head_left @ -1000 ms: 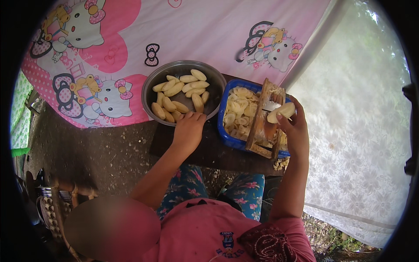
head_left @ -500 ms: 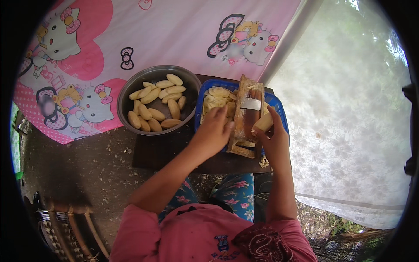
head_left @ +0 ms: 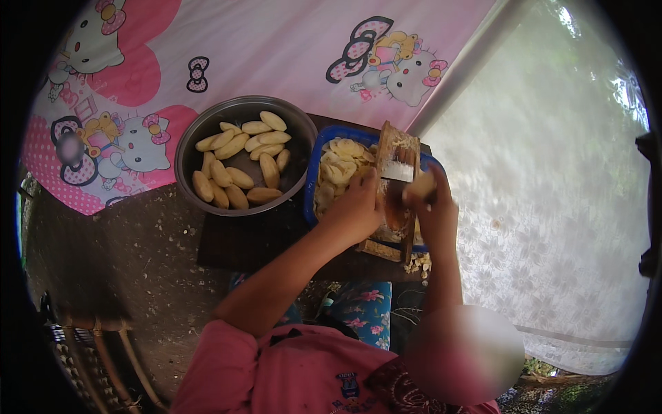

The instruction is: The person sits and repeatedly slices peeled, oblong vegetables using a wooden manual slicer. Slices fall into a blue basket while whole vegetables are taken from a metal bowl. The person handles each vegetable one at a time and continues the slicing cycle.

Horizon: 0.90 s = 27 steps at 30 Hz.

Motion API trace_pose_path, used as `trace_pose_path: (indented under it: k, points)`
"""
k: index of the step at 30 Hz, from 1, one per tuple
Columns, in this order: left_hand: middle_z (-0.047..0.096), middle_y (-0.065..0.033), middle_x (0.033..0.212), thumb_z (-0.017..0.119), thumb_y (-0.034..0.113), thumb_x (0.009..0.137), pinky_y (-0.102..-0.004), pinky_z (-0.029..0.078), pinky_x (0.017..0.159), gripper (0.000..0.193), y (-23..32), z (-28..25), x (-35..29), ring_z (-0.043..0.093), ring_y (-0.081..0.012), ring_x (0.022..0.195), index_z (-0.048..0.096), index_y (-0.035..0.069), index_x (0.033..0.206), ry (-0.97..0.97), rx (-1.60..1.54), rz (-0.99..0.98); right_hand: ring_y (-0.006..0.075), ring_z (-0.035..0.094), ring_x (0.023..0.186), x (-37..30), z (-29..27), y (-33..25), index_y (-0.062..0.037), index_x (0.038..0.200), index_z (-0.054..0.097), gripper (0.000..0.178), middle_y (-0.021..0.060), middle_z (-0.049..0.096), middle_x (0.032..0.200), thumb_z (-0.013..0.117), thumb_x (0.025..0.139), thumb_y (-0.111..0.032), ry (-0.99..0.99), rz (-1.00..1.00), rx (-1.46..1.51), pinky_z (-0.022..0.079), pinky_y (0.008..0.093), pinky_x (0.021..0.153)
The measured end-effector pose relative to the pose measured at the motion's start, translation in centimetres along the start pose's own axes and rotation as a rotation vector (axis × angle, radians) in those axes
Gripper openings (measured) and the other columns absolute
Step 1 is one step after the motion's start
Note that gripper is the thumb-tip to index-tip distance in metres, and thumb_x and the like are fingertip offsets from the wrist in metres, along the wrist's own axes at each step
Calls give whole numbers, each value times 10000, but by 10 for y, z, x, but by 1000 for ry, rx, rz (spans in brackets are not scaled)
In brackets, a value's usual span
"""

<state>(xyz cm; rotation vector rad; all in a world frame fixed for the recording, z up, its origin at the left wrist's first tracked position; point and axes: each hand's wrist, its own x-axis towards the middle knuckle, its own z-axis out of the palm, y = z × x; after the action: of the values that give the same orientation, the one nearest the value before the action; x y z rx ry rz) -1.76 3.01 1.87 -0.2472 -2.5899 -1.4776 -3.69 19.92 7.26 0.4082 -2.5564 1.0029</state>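
Peeled bananas [head_left: 234, 177] lie in a basin [head_left: 187, 162], slices [head_left: 336, 168] in a blue basket [head_left: 312, 169]; hands [head_left: 355, 212] grip slicer [head_left: 399, 153] (left), banana [head_left: 423, 184] (right).

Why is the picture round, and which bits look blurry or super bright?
The head view is fisheye, so its edges curve into black; in the head view, the peeled banana in the right hand looks smeared, probably motion blur; also in the head view, the white curtain looks hazy and bright.
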Motion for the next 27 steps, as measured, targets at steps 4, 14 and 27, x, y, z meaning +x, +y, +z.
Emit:
trace_pose_path:
  k: [4,14,27]
  points:
    - [454,-302,1333,479,200,953,-472,472,945,597,-1,7,3,575,-443,1099,283,8,1484,10,-31,-74,301,685,852,-17,6,-2,-99,1357,513,579,176,682,938,707,812,-82,89,-145,-90,524,371,739]
    - [467,-323,1291,461,196,963,-487,504,905,583,-6,4,0,582,-448,1087,282,16,1487,-18,-70,-58,250,684,874,26,12,5,-121,1376,510,645,172,690,1019,751,778,-93,23,-42,-74,533,364,769]
    - [533,-284,1229,509,225,951,-454,488,904,586,-4,4,-1,608,-405,1048,345,17,1474,11,-97,-82,318,683,931,74,24,25,-108,1355,509,583,204,685,1014,721,812,-117,54,37,-77,524,391,801]
